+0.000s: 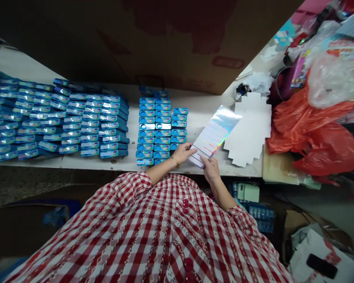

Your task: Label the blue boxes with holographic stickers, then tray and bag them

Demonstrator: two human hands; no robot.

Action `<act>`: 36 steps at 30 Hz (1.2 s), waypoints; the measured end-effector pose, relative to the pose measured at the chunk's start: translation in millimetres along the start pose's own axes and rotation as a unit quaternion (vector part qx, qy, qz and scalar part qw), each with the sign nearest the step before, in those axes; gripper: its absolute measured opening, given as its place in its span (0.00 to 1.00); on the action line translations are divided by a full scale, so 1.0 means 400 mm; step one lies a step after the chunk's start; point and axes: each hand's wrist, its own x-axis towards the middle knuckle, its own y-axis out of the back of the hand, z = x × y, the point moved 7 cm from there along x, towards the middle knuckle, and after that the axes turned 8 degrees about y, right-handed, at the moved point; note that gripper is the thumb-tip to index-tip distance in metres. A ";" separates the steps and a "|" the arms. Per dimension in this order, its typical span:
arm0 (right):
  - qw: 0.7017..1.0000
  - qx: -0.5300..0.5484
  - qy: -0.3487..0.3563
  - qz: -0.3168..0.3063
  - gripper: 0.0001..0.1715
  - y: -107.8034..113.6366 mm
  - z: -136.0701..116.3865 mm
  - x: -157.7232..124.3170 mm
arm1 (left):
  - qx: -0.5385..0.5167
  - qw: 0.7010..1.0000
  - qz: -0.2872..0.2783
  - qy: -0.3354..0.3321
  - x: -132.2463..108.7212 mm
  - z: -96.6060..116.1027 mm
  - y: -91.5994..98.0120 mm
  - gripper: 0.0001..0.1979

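Two hands grip one shiny card sheet (216,129) at the table's (200,104) front edge: the left hand (183,151) pinches its near left corner and the right hand (211,168) closes on its near end. By the look of it, the sheet is just being taken up and squared. Further handling calls for a firm pinch, as its far end lies over a pile of white cut sheets (250,135). Beside them stand stacks of shut blue boxes (159,129), their contents unseen. Red bags (309,125) bulge at right, their contents also hidden.

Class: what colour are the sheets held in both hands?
The sheets are shiny silver with a rainbow sheen, best seen in the head view.
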 end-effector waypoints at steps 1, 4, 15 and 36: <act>0.999 -0.032 -0.002 0.007 0.24 0.012 -0.006 -0.006 | 0.004 1.000 0.025 -0.015 0.006 0.015 0.002 0.17; 0.962 -0.231 0.106 0.095 0.26 0.091 -0.118 -0.002 | 0.067 0.994 0.044 -0.080 0.012 0.078 0.008 0.16; 0.748 -0.527 0.310 -0.259 0.12 0.040 -0.432 0.276 | 0.360 0.912 -0.052 -0.187 -0.032 0.219 0.073 0.20; 0.645 -0.553 0.498 -0.177 0.11 0.006 -0.378 0.172 | 0.423 0.896 0.001 -0.134 0.135 0.293 -0.028 0.11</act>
